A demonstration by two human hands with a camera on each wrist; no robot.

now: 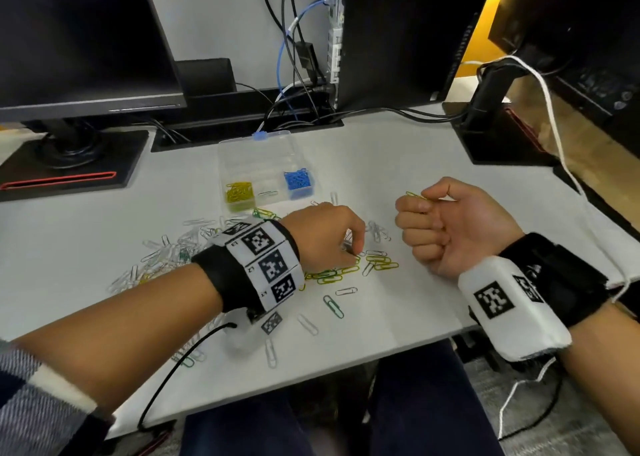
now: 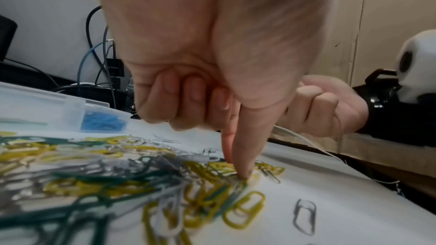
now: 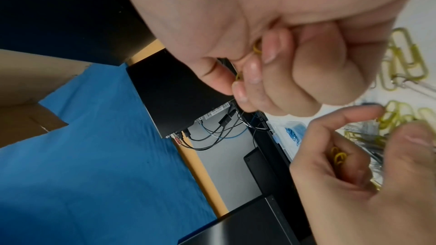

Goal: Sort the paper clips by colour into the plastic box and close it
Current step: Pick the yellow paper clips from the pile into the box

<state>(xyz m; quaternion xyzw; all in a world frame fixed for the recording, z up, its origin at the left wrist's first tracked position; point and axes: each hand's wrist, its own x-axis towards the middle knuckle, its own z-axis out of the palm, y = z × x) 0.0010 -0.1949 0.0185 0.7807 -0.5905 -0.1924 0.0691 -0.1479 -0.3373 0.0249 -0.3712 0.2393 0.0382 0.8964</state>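
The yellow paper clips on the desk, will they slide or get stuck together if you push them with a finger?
Probably both. The yellow paper clips look thin and light on the smooth desk, so they would likely slide. Many overlap in the heap, so several may snag and drag along. Lying flat, they seem awkward to lift; the left hand works at them with fingertips.

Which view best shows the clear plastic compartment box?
Head view: the whole clear plastic compartment box shows, lid open, yellow and blue clips sorted. Left wrist view catches a blurred corner with blue clips; right wrist view only a sliver.
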